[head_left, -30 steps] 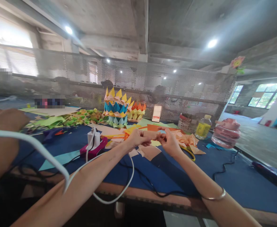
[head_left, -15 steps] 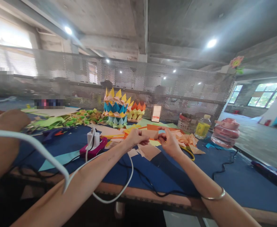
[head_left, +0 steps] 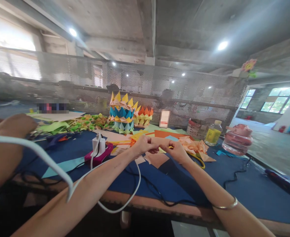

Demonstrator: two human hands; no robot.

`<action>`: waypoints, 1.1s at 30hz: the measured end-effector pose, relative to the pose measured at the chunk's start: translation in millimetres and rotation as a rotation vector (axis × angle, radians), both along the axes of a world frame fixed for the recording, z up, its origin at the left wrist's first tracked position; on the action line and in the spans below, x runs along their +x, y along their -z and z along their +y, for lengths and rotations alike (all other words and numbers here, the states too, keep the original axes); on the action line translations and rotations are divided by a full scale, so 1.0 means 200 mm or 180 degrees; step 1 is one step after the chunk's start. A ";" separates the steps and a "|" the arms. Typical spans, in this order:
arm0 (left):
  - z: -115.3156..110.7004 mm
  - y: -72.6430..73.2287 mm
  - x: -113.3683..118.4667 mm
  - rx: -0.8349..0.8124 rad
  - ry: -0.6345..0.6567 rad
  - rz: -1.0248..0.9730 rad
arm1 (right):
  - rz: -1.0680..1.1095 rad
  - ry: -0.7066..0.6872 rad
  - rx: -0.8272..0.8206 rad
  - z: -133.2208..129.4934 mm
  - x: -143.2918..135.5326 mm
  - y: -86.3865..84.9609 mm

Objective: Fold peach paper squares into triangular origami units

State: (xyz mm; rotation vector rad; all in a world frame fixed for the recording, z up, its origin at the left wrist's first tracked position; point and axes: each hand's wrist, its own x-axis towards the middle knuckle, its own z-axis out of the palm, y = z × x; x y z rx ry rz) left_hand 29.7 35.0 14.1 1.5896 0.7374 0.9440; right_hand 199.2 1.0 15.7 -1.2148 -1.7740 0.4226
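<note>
My left hand [head_left: 143, 146] and my right hand [head_left: 177, 151] are close together above the middle of the table. Both are closed, their fingers pinching a small piece of peach paper [head_left: 159, 141] stretched between them. My fingers hide part of its edges. Beneath and beyond it lie loose sheets: a peach sheet [head_left: 157, 160], an orange sheet [head_left: 168, 133] and a crumpled heap of light-orange paper [head_left: 193, 144]. Behind them stands a tiered folded-paper crown [head_left: 121, 113] in yellow, peach and blue, beside a smaller red-and-yellow one [head_left: 146, 115].
A magenta power strip [head_left: 100, 156] with a white plug [head_left: 98, 145] sits left of my hands. A white cable [head_left: 36, 149] loops across my left forearm. On the right stand a yellow-labelled bottle [head_left: 213, 133] and a pink bottle [head_left: 237, 140]. Another person's hand [head_left: 17, 125] is at far left.
The fingers of my right hand have come left and down along the peach paper, closer to my left hand. The other person's hand has shifted slightly right.
</note>
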 end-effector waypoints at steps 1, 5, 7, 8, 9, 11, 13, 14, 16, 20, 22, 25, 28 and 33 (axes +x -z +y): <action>0.00 0.00 0.00 -0.0003 -0.0027 0.0018 | -0.0018 -0.0032 0.0002 0.00 0.00 0.00; 0.00 -0.01 0.00 -0.0052 -0.0219 0.0061 | -0.0044 0.0000 0.0153 0.03 0.02 0.01; 0.00 -0.01 -0.01 -0.0098 -0.0299 0.0081 | -0.0041 0.0040 0.0207 0.03 0.02 0.01; -0.01 -0.02 -0.01 -0.0121 -0.0318 0.0084 | -0.0046 0.0053 0.0222 0.04 0.02 0.01; -0.01 -0.02 -0.01 -0.0138 -0.0325 0.0080 | -0.0055 0.0062 0.0229 0.04 0.03 0.01; -0.01 -0.02 -0.01 -0.0153 -0.0308 0.0073 | -0.0083 0.0067 0.0221 0.04 0.03 0.01; 0.00 -0.02 -0.02 -0.0161 -0.0317 0.0079 | -0.0103 0.0084 0.0201 0.04 0.04 0.01; 0.01 -0.02 -0.02 -0.0155 -0.0339 0.0081 | -0.0120 0.0123 0.0194 0.04 0.04 0.00; 0.03 -0.01 -0.03 -0.0142 -0.0437 0.0067 | -0.0179 0.0289 0.0218 0.04 0.06 -0.01; 0.07 0.00 -0.05 -0.0153 -0.0683 -0.0011 | -0.0235 0.0547 0.0362 0.05 0.10 -0.02; 0.07 -0.01 -0.05 -0.0018 -0.0593 -0.0092 | -0.0260 0.0471 0.0337 0.05 0.10 -0.02; 0.04 -0.01 -0.04 0.0374 -0.0163 -0.0043 | -0.0429 0.0295 0.0304 0.04 0.07 0.00; 0.03 -0.01 -0.03 0.0675 0.0000 0.0189 | -0.0616 0.0169 0.0339 0.03 0.04 0.01; 0.03 -0.01 -0.02 0.0794 -0.0058 0.0384 | -0.0638 -0.0024 0.0345 0.03 0.03 0.03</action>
